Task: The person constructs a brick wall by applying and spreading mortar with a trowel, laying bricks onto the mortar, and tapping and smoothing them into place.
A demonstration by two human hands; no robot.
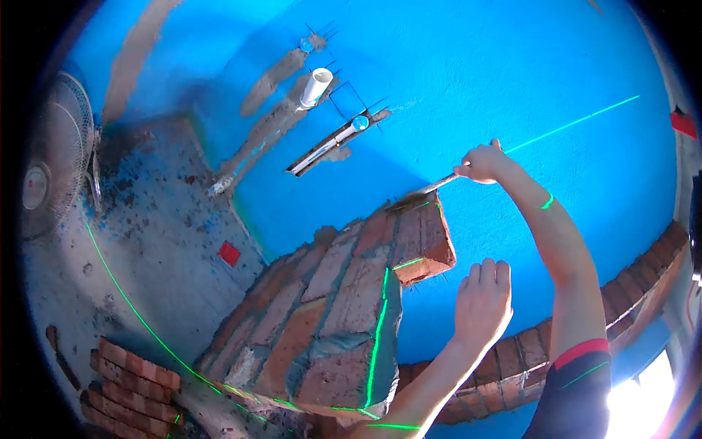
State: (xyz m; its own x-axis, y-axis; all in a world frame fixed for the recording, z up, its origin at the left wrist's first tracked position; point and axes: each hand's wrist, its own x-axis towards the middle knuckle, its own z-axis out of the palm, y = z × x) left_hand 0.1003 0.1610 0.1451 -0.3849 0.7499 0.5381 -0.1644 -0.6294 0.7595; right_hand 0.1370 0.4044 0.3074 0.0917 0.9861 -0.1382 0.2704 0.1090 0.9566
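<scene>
My right hand (480,162) grips the handle of a trowel (419,192) at the upper right of the brickwork. Its blade lies along the top end of the unfinished brick wall (325,314), at the mortared edge. My left hand (482,307) is lower, just right of the notched brick end (431,260), with its fingers bent and close together. The palm and thumb are hidden, so I cannot make out what it holds. Green laser lines cross the bricks, both forearms and the blue wall (556,73).
A pedestal fan (44,183) stands at far left. Stacked bricks (131,384) lie lower left on the grey floor (146,249). A red square object (228,254) lies there. White pipes (316,88) are set into the blue wall. A curved brick course (512,366) runs behind my arms toward bright light at right.
</scene>
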